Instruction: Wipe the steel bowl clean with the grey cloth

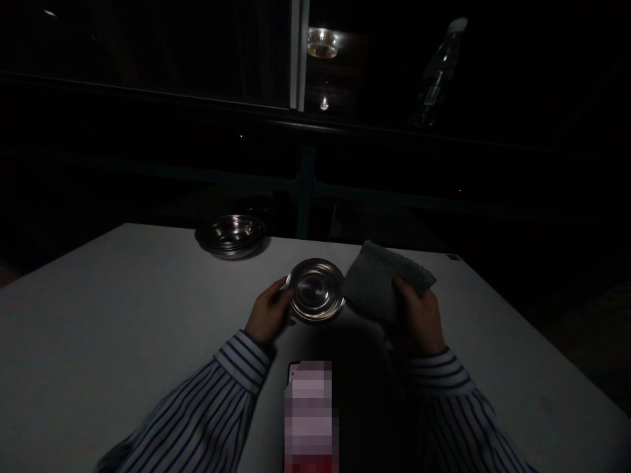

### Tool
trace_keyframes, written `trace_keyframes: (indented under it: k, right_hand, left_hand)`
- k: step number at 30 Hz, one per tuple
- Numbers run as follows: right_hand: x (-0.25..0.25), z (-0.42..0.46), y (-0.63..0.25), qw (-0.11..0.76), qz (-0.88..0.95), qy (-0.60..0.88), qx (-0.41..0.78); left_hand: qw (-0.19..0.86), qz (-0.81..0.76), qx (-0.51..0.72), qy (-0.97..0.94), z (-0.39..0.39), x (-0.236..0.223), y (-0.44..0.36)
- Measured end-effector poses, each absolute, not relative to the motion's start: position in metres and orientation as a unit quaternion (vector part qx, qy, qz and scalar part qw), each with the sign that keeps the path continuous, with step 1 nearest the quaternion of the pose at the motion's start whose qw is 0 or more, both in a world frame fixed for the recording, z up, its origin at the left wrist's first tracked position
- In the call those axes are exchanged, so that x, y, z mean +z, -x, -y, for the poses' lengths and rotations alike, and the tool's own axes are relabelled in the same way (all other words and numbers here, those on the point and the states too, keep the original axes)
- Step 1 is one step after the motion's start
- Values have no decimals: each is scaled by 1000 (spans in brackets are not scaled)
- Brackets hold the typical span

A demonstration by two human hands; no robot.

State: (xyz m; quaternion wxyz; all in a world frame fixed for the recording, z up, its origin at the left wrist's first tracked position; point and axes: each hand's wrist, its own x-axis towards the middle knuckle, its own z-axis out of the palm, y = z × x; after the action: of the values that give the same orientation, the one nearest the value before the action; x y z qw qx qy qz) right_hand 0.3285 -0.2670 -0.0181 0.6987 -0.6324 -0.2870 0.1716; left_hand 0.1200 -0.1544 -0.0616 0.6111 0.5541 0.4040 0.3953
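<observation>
My left hand [270, 310] grips the left rim of a shiny metal bowl [315, 291], thumb on the near side. The bowl is tilted so that its round inside faces me. To its right, my right hand [422, 316] pinches a grey textured cloth [379, 282] by its right part, thumb on top. The left edge of the cloth comes up against the bowl's right rim; whether they touch is hard to tell. Farther back on the left, several stacked metal bowls [231, 235] sit near the table's far edge.
A white table [148, 315] lies under my hands. A phone [310, 414] with a lit, blurred screen is close to me. Beyond the far edge are a dark window with a pale frame [298, 56] and a plastic bottle [438, 75] on the right.
</observation>
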Motion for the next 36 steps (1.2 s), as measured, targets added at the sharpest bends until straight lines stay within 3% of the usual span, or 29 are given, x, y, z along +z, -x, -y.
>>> trace_keyframes:
  k: [19, 36]
  right_hand:
    - [-22, 270, -327, 641, 336, 690, 14]
    - [-26, 271, -330, 630, 330, 702, -14]
  left_hand:
    - [698, -405, 444, -390, 161, -59, -124]
    - [746, -418, 407, -320, 164, -51, -123]
